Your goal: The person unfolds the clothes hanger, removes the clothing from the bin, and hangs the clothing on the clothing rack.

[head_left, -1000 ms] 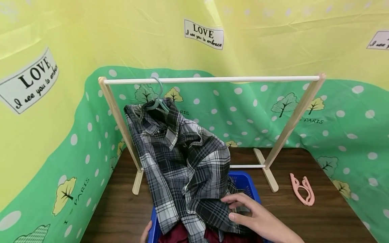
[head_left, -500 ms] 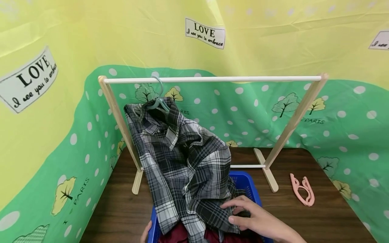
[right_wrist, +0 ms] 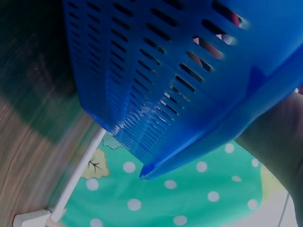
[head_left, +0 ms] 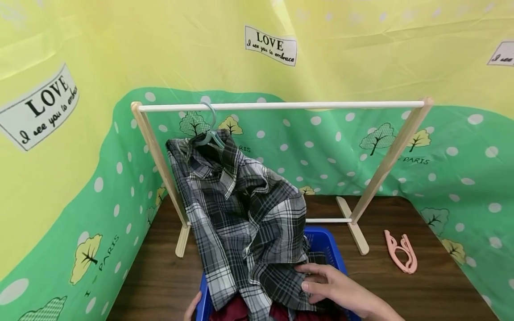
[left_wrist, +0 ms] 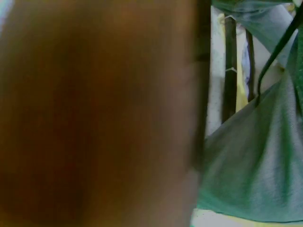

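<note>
A grey, black and white plaid shirt (head_left: 281, 232) hangs from a light-blue hanger (head_left: 210, 136) hooked over the rack's white rail. Its lower part drapes into a blue basket (head_left: 326, 243). My right hand (head_left: 335, 287) is at the shirt's lower right, inside the basket's right rim, with loosely bent fingers touching the cloth. Just the fingertips of my left hand (head_left: 193, 305) show, against the outside of the basket's left wall. The right wrist view has the basket's slotted side (right_wrist: 142, 94) and my forearm over its rim. A brown blur fills most of the left wrist view.
Dark red cloth (head_left: 234, 310) lies in the basket under the shirt. The rack's wooden legs (head_left: 385, 171) stand on the brown table (head_left: 152, 285). A pink folding hanger (head_left: 401, 252) lies at the right. A printed yellow and green curtain (head_left: 341, 147) surrounds the table.
My right hand has shifted slightly down and right at the shirt's lower part, its fingers a little more bent. The shirt's lower right edge has drawn left. My left hand stays at the basket.
</note>
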The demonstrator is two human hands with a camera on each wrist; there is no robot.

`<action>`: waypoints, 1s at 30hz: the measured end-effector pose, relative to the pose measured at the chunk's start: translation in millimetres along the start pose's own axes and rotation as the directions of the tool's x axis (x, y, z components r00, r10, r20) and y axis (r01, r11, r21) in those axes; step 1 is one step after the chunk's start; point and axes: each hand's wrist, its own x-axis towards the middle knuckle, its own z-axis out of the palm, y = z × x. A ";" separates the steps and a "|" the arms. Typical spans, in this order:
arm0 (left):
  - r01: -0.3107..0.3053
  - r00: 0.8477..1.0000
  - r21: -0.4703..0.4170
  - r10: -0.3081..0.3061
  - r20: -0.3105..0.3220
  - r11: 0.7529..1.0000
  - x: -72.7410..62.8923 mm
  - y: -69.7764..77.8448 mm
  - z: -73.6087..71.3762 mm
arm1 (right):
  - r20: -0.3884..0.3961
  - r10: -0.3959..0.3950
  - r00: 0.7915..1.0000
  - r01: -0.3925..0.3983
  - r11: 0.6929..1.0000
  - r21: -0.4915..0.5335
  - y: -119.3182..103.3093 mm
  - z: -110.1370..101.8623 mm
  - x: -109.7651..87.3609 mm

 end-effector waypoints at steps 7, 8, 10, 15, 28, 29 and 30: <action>-0.193 0.976 0.455 0.217 0.001 0.869 52.7 58.6 4.6 | -0.013 0.032 0.999 -0.029 0.987 0.156 -5.1 -2.3 -3.1; -0.215 0.970 0.494 0.242 0.009 0.843 63.5 71.9 9.2 | -0.015 0.031 0.999 -0.028 0.984 0.174 -6.4 -2.5 -4.0; -0.204 0.972 0.566 0.232 0.023 0.799 81.2 93.3 17.1 | -0.016 0.025 1.000 -0.021 0.979 0.203 -9.1 -3.0 -5.8; -0.043 0.997 0.771 -0.027 0.079 0.635 104.3 131.4 35.5 | -0.006 0.001 1.000 0.001 0.970 0.245 -19.1 -2.6 -8.4; 0.183 0.960 0.783 -0.278 -0.013 0.595 134.9 165.3 76.4 | -0.117 -0.055 0.992 0.108 0.848 0.519 -26.8 25.5 -11.4; 0.236 0.948 0.774 -0.313 -0.052 0.587 137.3 166.4 75.9 | -0.114 -0.063 0.992 0.114 0.840 0.531 -27.4 27.7 -12.1; 0.299 0.926 0.760 -0.366 -0.087 0.577 139.7 168.2 74.6 | -0.107 -0.071 0.992 0.117 0.834 0.539 -28.1 29.2 -12.8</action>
